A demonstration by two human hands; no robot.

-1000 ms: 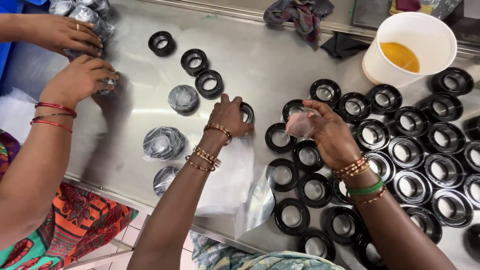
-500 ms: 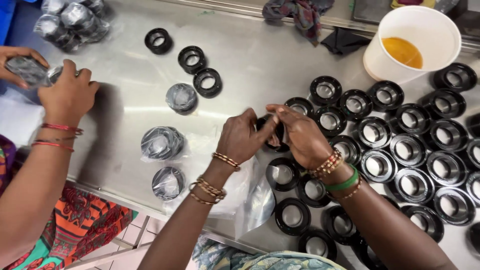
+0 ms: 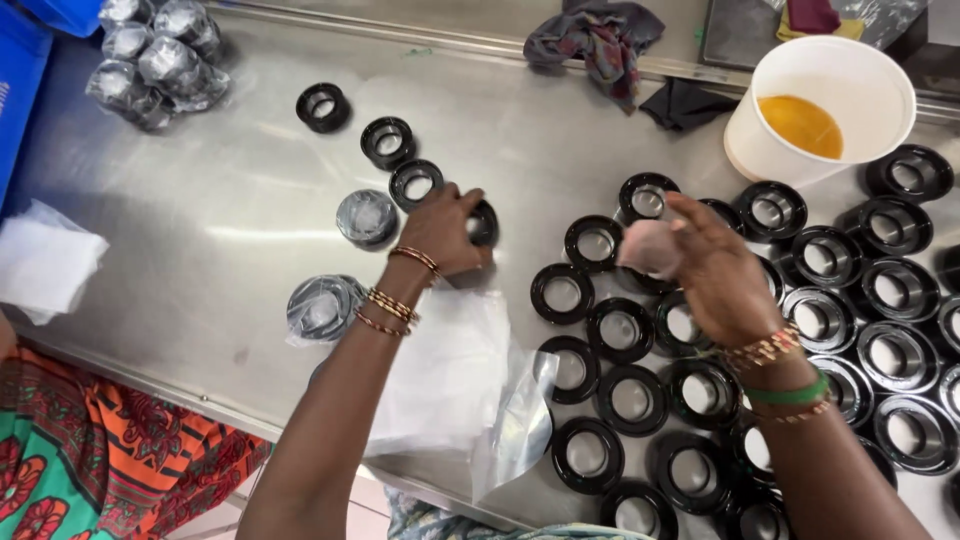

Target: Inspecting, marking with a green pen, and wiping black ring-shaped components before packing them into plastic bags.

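While the left hand (image 3: 445, 230) lies palm-down on the steel table (image 3: 200, 230), its fingers curl over a black ring (image 3: 484, 222), which peeks out at the hand's three o'clock; the ring sits on the table under the fingertips, pinned rather than lifted. At the right hand's (image 3: 715, 270) nine o'clock, the fingers pinch a small pinkish cloth wad (image 3: 650, 248), held just above the rows of rings. Below the left wrist, at six o'clock, lies a stack of clear plastic bags (image 3: 450, 375). A bagged ring (image 3: 366, 216) rests at the left hand's nine o'clock, another wrapped one (image 3: 322, 308) at eight o'clock. Many open black rings (image 3: 620, 330) crowd the table from the right hand's six o'clock round to three o'clock. At its one o'clock stands a white bucket (image 3: 770, 130) holding orange liquid. A pile of wrapped rings (image 3: 155, 60) sits far off at the left hand's ten o'clock.
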